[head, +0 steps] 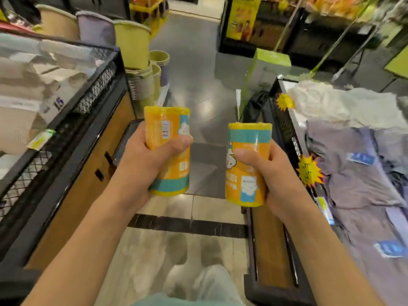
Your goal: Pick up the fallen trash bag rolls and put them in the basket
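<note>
My left hand [141,160] grips a yellow pack of trash bag rolls [170,129] with a teal band and a barcode, held upright above the aisle floor. My right hand [273,173] grips a second yellow pack of trash bag rolls [247,184] of the same kind, also upright. Both packs are at chest height between two black wire display baskets. The left basket [97,85] holds pale packaged goods. The right basket [284,127] holds folded grey and white cloth.
Stacked bins in beige, purple and green [132,45] stand beyond the left basket. A green box [262,71] sits on the floor by the right basket, with mop handles [353,49] behind it. The grey tiled aisle [194,69] runs ahead to dark shelves.
</note>
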